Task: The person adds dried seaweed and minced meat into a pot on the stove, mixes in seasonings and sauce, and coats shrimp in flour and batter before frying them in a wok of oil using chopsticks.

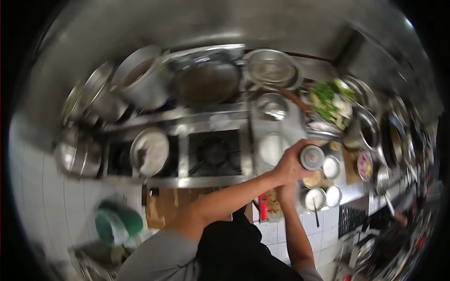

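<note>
My left hand reaches across to the right and is closed around a small jar with a round grey top facing up at me. Just below it, my right hand comes up close to the left one. Its fingers are hidden behind the left hand, so what they do does not show. Around the jar stand a bowl of white powder or cream, a white bowl with a spoon and another white bowl. A bowl of pale yellowish contents is partly covered by my left hand.
A pan with white contents sits on the stove left of a bare burner. Behind are a dark wok and a large pot. Cut green vegetables lie at back right. A red-handled tool is near the counter edge.
</note>
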A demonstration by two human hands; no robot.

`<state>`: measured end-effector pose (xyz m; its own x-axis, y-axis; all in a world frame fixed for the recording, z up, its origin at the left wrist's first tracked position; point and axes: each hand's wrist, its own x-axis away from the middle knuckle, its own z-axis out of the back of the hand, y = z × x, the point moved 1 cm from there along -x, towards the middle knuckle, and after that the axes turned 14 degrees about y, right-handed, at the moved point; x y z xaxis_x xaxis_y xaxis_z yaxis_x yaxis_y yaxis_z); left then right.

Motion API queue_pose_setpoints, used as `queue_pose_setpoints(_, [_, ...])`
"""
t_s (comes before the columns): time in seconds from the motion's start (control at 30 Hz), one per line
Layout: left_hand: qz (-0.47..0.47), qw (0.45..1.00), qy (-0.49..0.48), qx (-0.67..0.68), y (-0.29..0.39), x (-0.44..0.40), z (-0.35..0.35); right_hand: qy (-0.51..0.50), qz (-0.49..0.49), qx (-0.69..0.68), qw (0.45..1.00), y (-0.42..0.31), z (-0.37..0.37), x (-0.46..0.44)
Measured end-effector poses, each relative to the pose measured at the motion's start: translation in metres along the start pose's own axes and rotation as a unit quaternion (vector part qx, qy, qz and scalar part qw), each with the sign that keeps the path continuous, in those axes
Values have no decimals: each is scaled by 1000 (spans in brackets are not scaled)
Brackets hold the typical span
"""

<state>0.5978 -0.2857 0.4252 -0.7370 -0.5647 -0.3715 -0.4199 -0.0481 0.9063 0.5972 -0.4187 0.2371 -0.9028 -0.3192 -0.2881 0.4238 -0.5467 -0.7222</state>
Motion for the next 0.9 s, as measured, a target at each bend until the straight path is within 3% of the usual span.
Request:
queue_pose_setpoints(0.03, [0, 1000, 14, 1, 21, 4, 18, 3, 33, -1, 999, -8, 19, 2])
queue_pose_setpoints(0.07, [-14, 999, 28, -28, 43, 6, 42, -9, -32, 32, 999, -44, 47, 5])
queue_pose_setpoints(0.1, [-26, 998, 36, -53, 65, 13, 70, -21, 0, 30, 999, -40, 60, 17])
queue_pose_setpoints(0.13, [-14, 996, 79, -44, 80, 23, 98, -62, -48, -9, 997, -51, 74, 30])
queue_pose_setpoints(0.17, [-19, 991, 73, -106, 95, 29, 131, -81, -31, 9, 996, -49, 83, 44])
queue_pose_setpoints(0.2, [-49, 978, 93, -178, 108, 40, 164, -137, -79, -31, 987, -63, 87, 51])
queue_pose_setpoints(0.3, [45, 962, 193, -189, 135, 76, 257, -247, -147, -198, 937, -122, 68, 72])
queue_pose_setpoints(0.33, [41, 931, 203, -302, 139, 88, 291, -301, -204, -271, 892, -142, 58, 77])
queue_pose_setpoints(0.37, [71, 911, 216, -343, 147, 97, 318, -322, -202, -267, 885, -166, 42, 80])
queue_pose_setpoints(0.47, [86, 823, 202, -523, 145, 125, 401, -443, -252, -279, 814, -231, -6, 75])
queue_pose_setpoints(0.57, [220, 741, 147, -617, 128, 154, 474, -489, -261, -272, 787, -274, -56, 81])
queue_pose_setpoints(0.8, [370, 653, 89, -655, 113, 185, 548, -554, -225, -193, 778, -334, -116, 110])
queue_pose_setpoints(0.9, [363, 648, 70, -666, 97, 195, 567, -550, -188, -170, 796, -345, -126, 119])
